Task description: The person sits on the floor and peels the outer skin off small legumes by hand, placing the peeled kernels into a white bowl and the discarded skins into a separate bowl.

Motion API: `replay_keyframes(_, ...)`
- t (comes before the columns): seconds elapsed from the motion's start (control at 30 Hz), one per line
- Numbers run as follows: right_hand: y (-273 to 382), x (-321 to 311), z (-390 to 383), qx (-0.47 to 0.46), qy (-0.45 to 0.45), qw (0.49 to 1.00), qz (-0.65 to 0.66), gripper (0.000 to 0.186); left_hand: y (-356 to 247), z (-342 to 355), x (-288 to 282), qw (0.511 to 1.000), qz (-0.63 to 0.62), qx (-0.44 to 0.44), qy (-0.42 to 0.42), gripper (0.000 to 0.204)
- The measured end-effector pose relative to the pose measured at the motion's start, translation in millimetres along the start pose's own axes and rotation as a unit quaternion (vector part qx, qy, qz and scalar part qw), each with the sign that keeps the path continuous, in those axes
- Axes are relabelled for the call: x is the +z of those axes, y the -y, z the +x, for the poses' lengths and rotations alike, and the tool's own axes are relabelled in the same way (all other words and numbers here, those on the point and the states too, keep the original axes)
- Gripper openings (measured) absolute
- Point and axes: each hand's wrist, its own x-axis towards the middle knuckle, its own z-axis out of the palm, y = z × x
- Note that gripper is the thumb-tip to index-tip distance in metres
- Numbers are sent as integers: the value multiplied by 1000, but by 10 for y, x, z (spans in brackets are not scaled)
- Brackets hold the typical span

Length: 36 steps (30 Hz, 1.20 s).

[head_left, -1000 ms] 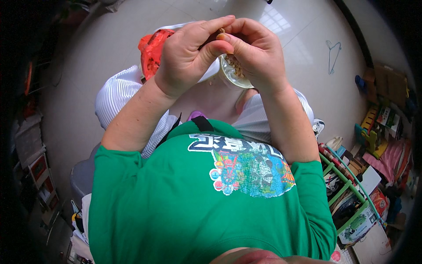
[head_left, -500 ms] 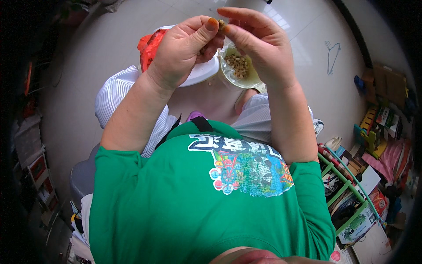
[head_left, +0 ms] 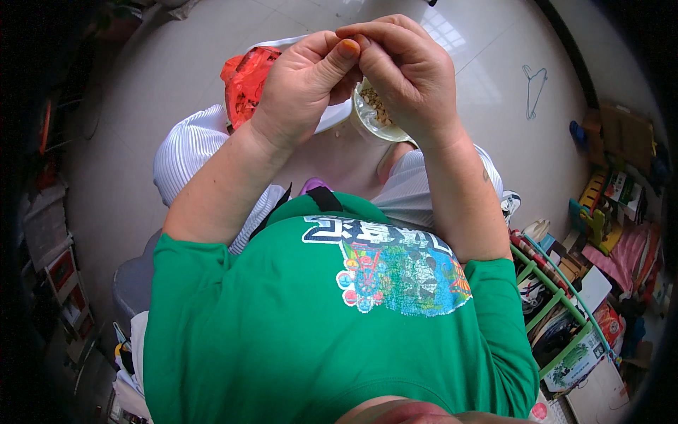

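Observation:
My left hand (head_left: 300, 88) and my right hand (head_left: 417, 81) meet at the fingertips, held up in front of me. Both are closed, thumbs and fingers pinched together, with orange stains on the thumb tips. Whatever is between them is covered by the fingers at this moment. Beyond the left wrist lies a red plastic bag (head_left: 248, 83) on a white rounded surface (head_left: 335, 117). Partly behind my right hand stands a pale green bucket (head_left: 390, 134) lined with clear plastic. Light brown shell-like bits (head_left: 374, 101) lie inside it.
My knees in white striped trousers (head_left: 187, 145) flank the bucket and the white surface. A blue clothes hanger (head_left: 534, 92) lies on the tiled floor to the right. A green rack (head_left: 565, 311) full of clutter stands at the lower right, with cardboard boxes (head_left: 628, 138) farther up.
The small brown piece seen between my thumbs is now hidden. My right hand has turned inward and its fingers have curled over toward the left thumb, covering more of the bucket.

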Motion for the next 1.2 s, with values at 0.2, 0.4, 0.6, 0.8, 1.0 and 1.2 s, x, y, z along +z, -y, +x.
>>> replay_keyframes(0.2,37,26,1,27,-22,999,-9,14,49,10,-18,999,-48,-13,10,33)
replay_keyframes(0.4,50,49,8,28,-59,997,-50,13,26,28,109,996,-72,-22,-40,30)
replay_keyframes(0.6,118,75,-30,186,-75,974,109,16,-1,9,76,997,-69,-37,-9,35)
replay_keyframes(0.8,14,-243,-7,253,4,967,-11,18,-98,-3,73,997,-49,-56,33,42)
replay_keyframes(1.0,-213,-522,-129,202,112,938,-259,20,-40,33,8,997,-23,-44,55,41)
replay_keyframes(1.2,-3,-383,-50,199,9,980,-3,17,25,35,-47,997,-43,-38,45,33)
